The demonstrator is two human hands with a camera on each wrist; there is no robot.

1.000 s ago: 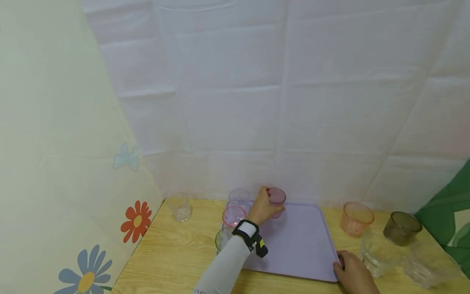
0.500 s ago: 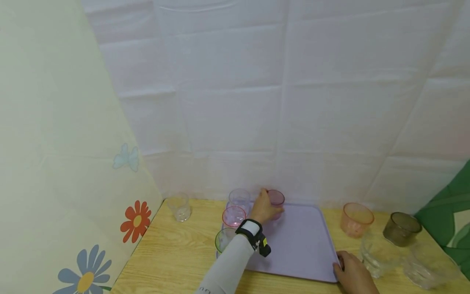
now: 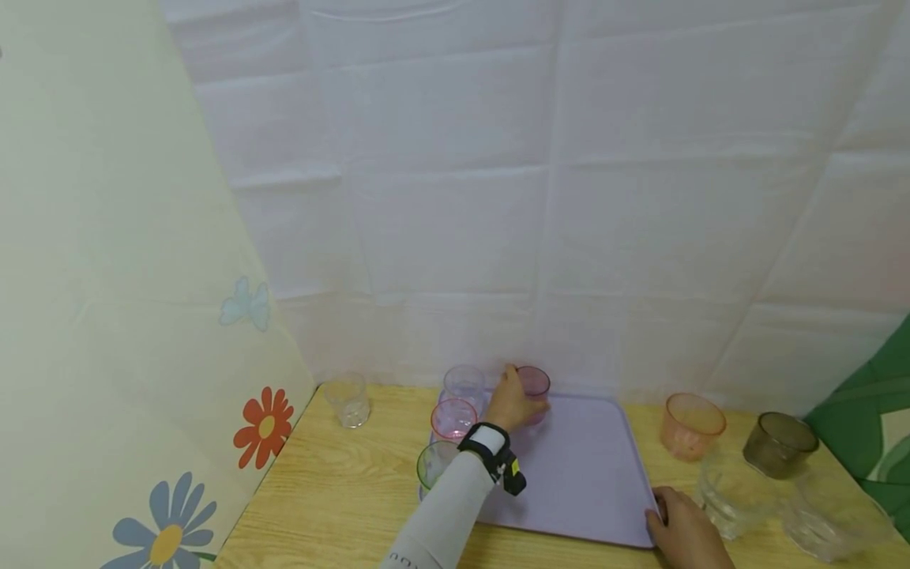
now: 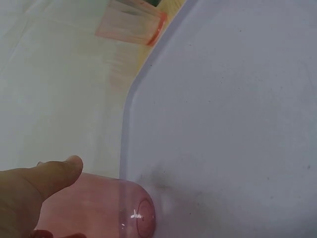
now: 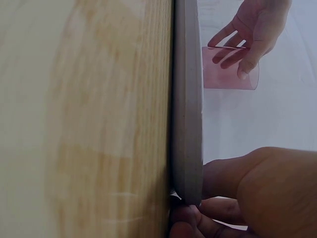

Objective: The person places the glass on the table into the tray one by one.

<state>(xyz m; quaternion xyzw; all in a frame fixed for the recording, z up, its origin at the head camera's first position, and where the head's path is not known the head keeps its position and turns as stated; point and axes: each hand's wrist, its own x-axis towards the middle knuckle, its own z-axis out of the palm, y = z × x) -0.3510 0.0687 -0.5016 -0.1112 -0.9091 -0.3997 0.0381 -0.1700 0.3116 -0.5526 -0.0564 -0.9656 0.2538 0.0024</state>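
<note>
My left hand (image 3: 508, 405) holds a clear pink cup (image 3: 535, 384) upright at the back of the lilac tray (image 3: 576, 466). In the left wrist view the thumb lies along the wall of the pink cup (image 4: 94, 203), and its rounded base is at the tray surface. My right hand (image 3: 688, 528) grips the front right corner of the tray; in the right wrist view the thumb is over the tray edge (image 5: 190, 124) and the fingers are curled below it. A clear cup (image 3: 464, 383), a red-rimmed cup (image 3: 453, 419) and a green-rimmed cup (image 3: 434, 465) line the tray's left side, the last partly behind my sleeve.
An orange cup (image 3: 691, 427), a dark brown cup (image 3: 780, 445) and clear glassware (image 3: 728, 498) stand right of the tray on the wooden table (image 3: 320, 498). Another clear glass (image 3: 350, 403) stands at the back left. A white cloth (image 3: 441, 197) hangs close behind the tray.
The left hand has brought the pink cup slightly down and to the left, and over the last half second it has hardly moved. The right hand stays on the tray corner.
</note>
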